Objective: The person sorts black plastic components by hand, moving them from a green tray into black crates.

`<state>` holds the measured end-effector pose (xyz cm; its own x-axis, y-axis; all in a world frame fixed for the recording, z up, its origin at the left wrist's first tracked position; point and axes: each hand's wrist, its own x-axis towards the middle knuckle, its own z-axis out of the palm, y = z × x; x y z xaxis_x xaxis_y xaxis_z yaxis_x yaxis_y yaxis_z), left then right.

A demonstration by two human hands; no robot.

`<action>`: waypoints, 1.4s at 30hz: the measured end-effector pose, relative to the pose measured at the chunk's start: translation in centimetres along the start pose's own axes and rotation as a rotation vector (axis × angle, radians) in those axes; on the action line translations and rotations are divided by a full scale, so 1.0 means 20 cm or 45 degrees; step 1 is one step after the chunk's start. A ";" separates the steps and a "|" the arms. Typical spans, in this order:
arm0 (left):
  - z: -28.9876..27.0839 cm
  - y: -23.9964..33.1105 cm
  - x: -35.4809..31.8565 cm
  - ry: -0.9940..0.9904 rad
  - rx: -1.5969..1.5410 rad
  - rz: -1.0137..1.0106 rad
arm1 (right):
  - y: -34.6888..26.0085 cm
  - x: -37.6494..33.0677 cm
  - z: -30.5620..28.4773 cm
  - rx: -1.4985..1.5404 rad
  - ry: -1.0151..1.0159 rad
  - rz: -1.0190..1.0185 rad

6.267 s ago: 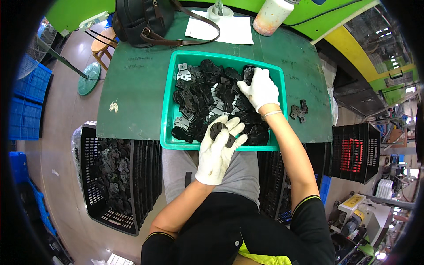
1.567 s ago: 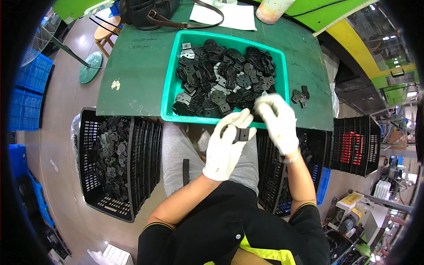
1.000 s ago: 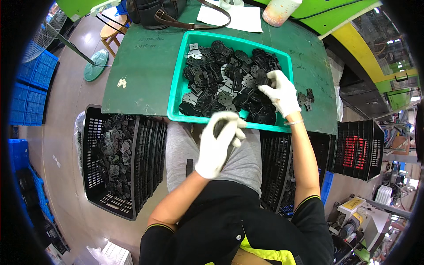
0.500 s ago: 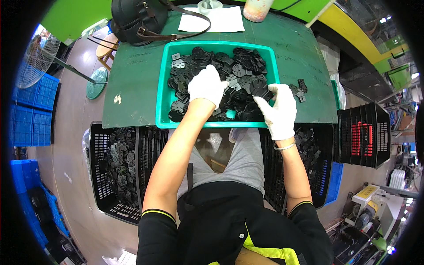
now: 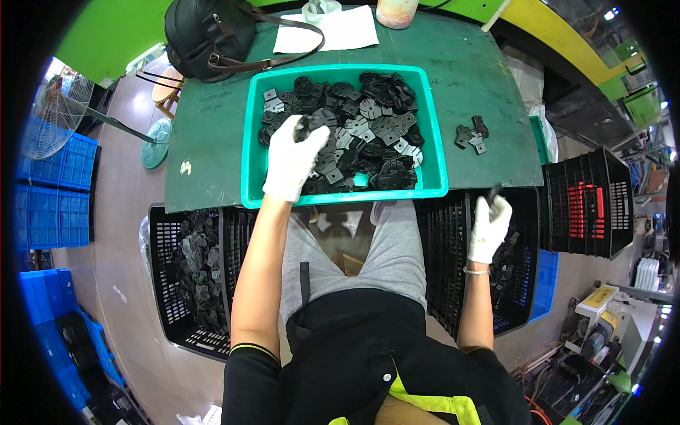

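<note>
A green plastic tray (image 5: 248, 156) on the table holds a heap of flat black plastic parts (image 5: 389, 129), some with a greyish sheen. Over the tray's left side is my white-gloved left hand (image 5: 292, 159), its thumb and fingers pinched around a black plastic part (image 5: 303, 129). My right hand (image 5: 490, 230), also gloved, is above the black crate at my right. Between its fingertips a small dark piece (image 5: 494, 191) sticks up, blurred. More black parts lie in that crate (image 5: 533, 234), partly hidden by the hand.
A few loose parts (image 5: 473, 134) lie on the green table (image 5: 496, 85) right of the tray. A black bag (image 5: 209, 39), white paper (image 5: 354, 30) and a cup (image 5: 397, 13) stand at the back. Another crate of parts (image 5: 159, 269) is at my left; an empty-looking black crate (image 5: 613, 212) stands far right.
My right hand has moved from the tray's right edge to the right and nearer me, over the crate. My left hand has shifted left and slightly nearer, with a black part in its fingers.
</note>
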<state>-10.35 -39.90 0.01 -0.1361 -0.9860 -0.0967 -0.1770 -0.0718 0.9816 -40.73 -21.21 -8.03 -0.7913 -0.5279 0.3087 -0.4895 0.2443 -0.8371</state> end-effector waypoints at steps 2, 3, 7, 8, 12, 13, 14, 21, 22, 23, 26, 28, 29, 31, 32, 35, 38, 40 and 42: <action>-0.03 0.03 -0.09 0.007 -0.498 -0.184 | 0.21 -0.03 -0.10 -0.183 0.043 0.160; -0.05 0.00 -0.12 0.038 -0.703 -0.229 | 0.31 -0.04 -0.15 -0.314 0.042 0.202; -0.04 0.04 -0.25 0.214 -1.258 -0.330 | 0.57 -0.07 -0.31 -1.165 -0.069 -0.195; -0.08 -0.05 -0.25 0.008 -1.384 -0.330 | 0.55 -0.06 -0.30 -1.010 -0.031 -0.182; -0.10 -0.05 -0.35 -0.233 -1.527 -0.458 | 0.06 0.06 -0.11 -0.411 -0.061 -0.377; -0.10 -0.09 -0.37 -0.362 -1.639 -0.426 | -0.12 0.07 -0.03 -0.240 -0.141 -0.373; -0.09 -0.11 -0.38 -0.326 -1.611 -0.452 | -0.25 0.09 0.04 -0.267 -0.179 -0.562; -0.01 -0.14 -0.50 -0.264 -1.599 -0.357 | -0.60 0.12 0.59 -0.359 -0.640 -0.850; -0.01 -0.13 -0.52 -0.272 -1.590 -0.337 | -0.61 0.12 0.61 -0.459 -0.663 -0.887; 0.00 -0.13 -0.53 -0.281 -1.582 -0.318 | -0.63 0.13 0.63 -0.458 -0.670 -0.893; 0.01 -0.13 -0.55 -0.286 -1.598 -0.308 | -0.65 0.15 0.68 -0.764 -0.819 -0.749; 0.02 -0.16 -0.55 -0.305 -1.592 -0.283 | -0.64 0.15 0.71 -0.714 -0.804 -0.722; 0.03 -0.17 -0.55 -0.309 -1.598 -0.283 | -0.63 0.15 0.72 -0.661 -0.787 -0.692; 0.05 -0.19 -0.55 -0.302 -1.511 -0.305 | -0.60 0.13 0.70 -0.578 -0.705 -0.745; 0.06 -0.18 -0.55 -0.304 -1.532 -0.311 | -0.59 0.12 0.68 -0.487 -0.628 -0.796; 0.10 -0.16 -0.54 -0.287 -1.491 -0.302 | -0.64 0.08 0.58 -0.159 -0.751 -0.348; 0.15 -0.14 -0.54 -0.276 -1.471 -0.306 | -0.62 0.03 0.53 0.120 -0.659 -0.353; 0.17 -0.12 -0.54 -0.269 -1.432 -0.295 | -0.66 -0.03 0.46 0.336 -0.701 -0.224; 0.19 -0.09 -0.53 -0.259 -1.393 -0.312 | -0.66 -0.08 0.42 0.479 -0.709 -0.212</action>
<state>-12.25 -28.66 -1.29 -0.3881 -0.8918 -0.2326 0.7111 -0.4503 0.5399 -29.84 -30.37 -1.26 -0.3614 -0.8975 0.2527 -0.3477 -0.1218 -0.9297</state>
